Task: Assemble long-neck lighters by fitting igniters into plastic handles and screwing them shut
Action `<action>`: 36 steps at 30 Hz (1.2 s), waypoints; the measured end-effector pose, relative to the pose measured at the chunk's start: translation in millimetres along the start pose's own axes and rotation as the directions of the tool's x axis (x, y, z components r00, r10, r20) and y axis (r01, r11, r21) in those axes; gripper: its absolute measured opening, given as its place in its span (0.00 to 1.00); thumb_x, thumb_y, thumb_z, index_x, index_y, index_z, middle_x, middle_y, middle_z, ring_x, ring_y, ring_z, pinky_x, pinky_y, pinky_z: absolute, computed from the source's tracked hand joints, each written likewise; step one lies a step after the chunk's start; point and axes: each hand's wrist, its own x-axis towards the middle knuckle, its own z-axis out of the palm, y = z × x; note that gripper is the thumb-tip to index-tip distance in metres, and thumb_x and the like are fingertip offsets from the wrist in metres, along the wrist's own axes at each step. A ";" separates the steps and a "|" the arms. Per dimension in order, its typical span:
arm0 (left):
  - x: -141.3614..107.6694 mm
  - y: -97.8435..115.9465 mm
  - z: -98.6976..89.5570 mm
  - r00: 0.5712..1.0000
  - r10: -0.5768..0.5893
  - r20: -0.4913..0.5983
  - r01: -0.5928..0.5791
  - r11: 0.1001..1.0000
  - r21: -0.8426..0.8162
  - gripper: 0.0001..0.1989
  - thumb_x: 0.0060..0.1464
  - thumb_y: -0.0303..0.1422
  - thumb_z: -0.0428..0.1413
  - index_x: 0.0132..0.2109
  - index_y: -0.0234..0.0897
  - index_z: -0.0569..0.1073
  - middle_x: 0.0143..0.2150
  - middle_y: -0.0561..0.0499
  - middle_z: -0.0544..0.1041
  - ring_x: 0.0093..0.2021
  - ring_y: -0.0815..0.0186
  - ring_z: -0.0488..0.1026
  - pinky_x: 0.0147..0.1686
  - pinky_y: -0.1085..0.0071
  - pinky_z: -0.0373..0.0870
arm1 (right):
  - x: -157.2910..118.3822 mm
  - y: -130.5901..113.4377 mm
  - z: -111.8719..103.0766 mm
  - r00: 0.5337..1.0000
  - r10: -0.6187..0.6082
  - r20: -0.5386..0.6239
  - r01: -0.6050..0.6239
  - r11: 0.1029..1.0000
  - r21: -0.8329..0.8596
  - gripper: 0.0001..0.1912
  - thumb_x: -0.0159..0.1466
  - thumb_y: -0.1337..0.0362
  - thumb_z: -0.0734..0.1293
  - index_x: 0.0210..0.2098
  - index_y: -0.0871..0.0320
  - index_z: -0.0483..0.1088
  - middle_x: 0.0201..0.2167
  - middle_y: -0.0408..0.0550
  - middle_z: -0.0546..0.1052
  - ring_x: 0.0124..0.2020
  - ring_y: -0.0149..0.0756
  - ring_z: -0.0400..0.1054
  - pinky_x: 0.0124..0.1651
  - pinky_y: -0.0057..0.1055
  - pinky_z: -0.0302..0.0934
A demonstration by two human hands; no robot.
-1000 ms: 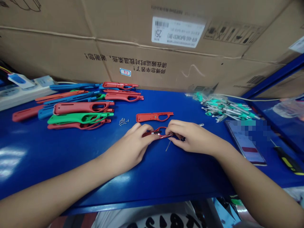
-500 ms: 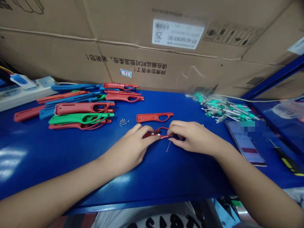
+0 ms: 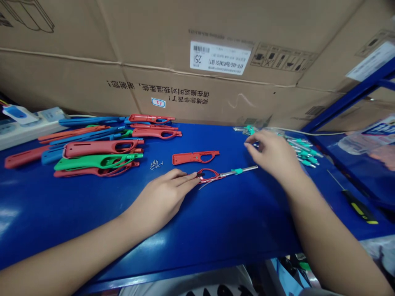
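So, where's the red casing (image 3: 218, 176)?

On the blue table (image 3: 197, 238), my left hand (image 3: 165, 193) closed over its handle.

Right hand (image 3: 273, 154)?

I see thumb and fingers apart, near the metal tubes (image 3: 304, 151).

Smooth plastic casing (image 3: 218, 176), shiny metal tube (image 3: 227, 173), glossy tabletop (image 3: 216, 224)

Can see big cardboard box (image 3: 148, 45) across back of blue desk (image 3: 240, 224), w/ blk Chinese txt upside down, white label (image 3: 220, 58) upper ctr, small sticker (image 3: 158, 102) w/ red marks lower L of it, 2nd label (image 3: 371, 61) far R. Also see white power strip (image 3: 33, 130) at L end w/ blue/wht plug (image 3: 20, 114); thin pale cable (image 3: 324, 133) at back R; blue strut (image 3: 339, 102) slanting up, clear plastic packaging (image 3: 348, 144) nearby.
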 end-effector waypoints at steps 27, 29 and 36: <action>-2.1 3.8 -6.4 0.999 -0.045 0.003 0.044 0.998 0.037 0.17 0.67 0.24 0.49 0.57 0.36 0.76 0.49 0.44 0.82 0.49 0.56 0.78 0.45 0.61 0.80 | 21.2 74.1 32.1 0.966 0.258 -0.019 -0.259 0.963 -0.076 0.18 0.61 0.62 0.63 0.49 0.59 0.72 0.47 0.61 0.78 0.47 0.53 0.73 0.48 0.45 0.66; -1.7 3.7 -6.5 0.999 -0.045 0.001 0.045 0.999 0.031 0.17 0.67 0.25 0.49 0.56 0.36 0.76 0.49 0.44 0.82 0.49 0.57 0.78 0.46 0.62 0.80 | 21.3 76.9 35.5 0.973 0.231 -0.030 -0.232 0.970 -0.076 0.20 0.61 0.62 0.63 0.51 0.59 0.72 0.47 0.60 0.78 0.48 0.53 0.73 0.48 0.46 0.66; -1.0 3.4 -6.8 0.999 -0.047 0.006 0.047 0.999 0.018 0.16 0.67 0.25 0.49 0.56 0.37 0.76 0.50 0.45 0.81 0.49 0.57 0.78 0.46 0.61 0.79 | 19.5 79.2 41.3 0.983 0.186 -0.006 -0.185 0.977 -0.109 0.20 0.60 0.61 0.64 0.52 0.59 0.73 0.51 0.62 0.76 0.49 0.55 0.72 0.48 0.47 0.66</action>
